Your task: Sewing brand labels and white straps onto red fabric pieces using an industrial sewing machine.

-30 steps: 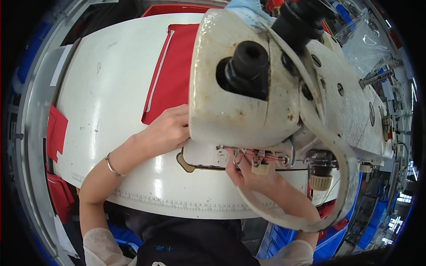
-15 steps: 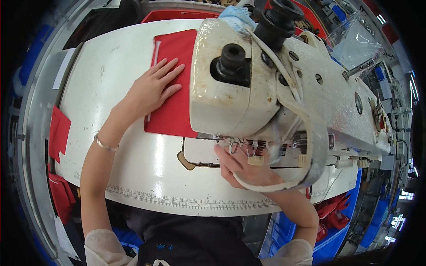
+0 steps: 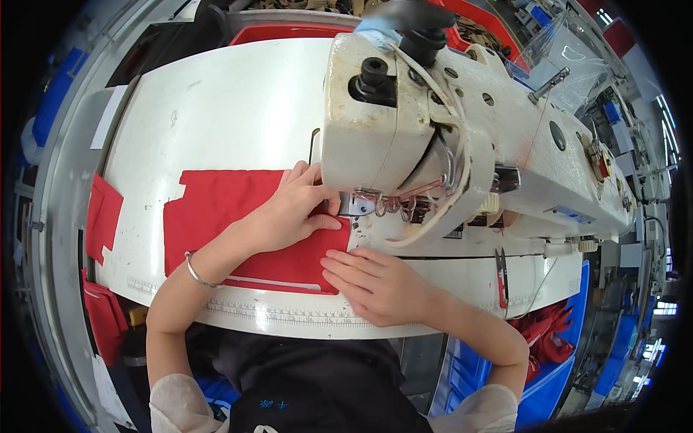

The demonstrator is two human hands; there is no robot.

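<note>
A red fabric piece [image 3: 224,206] lies on the white sewing machine table, its right edge beside the presser foot [image 3: 359,206]. A pale strip runs along its near edge. My left hand [image 3: 289,213] rests over the fabric just left of the needle area, with thumb and bent fingers closing on its upper right edge. My right hand [image 3: 386,285] lies nearly flat at the fabric's lower right corner, fingers stretched out side by side, fingertips touching the cloth. The sewing machine head [image 3: 393,137] stands above and to the right.
Scissors [image 3: 502,278] with red handles lie on the table at right. More red fabric pieces [image 3: 105,220] hang at the left edge. A blue bin [image 3: 563,372] with red items stands at lower right. A printed ruler [image 3: 260,315] lines the front edge.
The red fabric has been turned and brought toward me, from beside the machine head to the front. My left hand moved nearer and right; my right hand came out from under the machine head.
</note>
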